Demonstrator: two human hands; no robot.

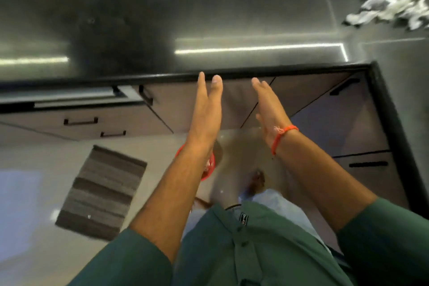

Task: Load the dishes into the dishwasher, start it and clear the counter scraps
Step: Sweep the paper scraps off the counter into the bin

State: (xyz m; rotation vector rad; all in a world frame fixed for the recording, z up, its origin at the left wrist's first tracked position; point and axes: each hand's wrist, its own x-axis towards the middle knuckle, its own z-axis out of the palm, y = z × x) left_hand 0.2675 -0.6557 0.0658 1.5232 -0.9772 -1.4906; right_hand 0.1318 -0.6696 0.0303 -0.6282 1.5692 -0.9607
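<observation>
— How are the hands held?

— Both are stretched forward with straight fingers, and nothing is gripped. The left hand (207, 109) and the right hand (270, 109) are set side by side, apart, palms turned towards each other. Their fingertips (217, 80) are seen level with the black front edge of the counter (255, 18); whether the edge is touched cannot be told. An orange thread band (282, 138) is worn at the right wrist.

— Where are the scraps?

— A blurred scatter of pale scraps (392, 7) is seen on the dark counter, well beyond the right hand and out to its far right, by the corner. No dishes are seen, and which cabinet front is the dishwasher cannot be told.

— What lies around the hands?

— Grey cabinet fronts with black handles (80, 121) are found below the counter edge, beneath and to both sides of the hands. A red container (207, 167) on the floor is partly hidden under the left forearm. A striped rug (102, 190) is laid on the pale floor, well to the left of the left arm. Green sleeves (383, 239) are seen nearest the camera.
</observation>
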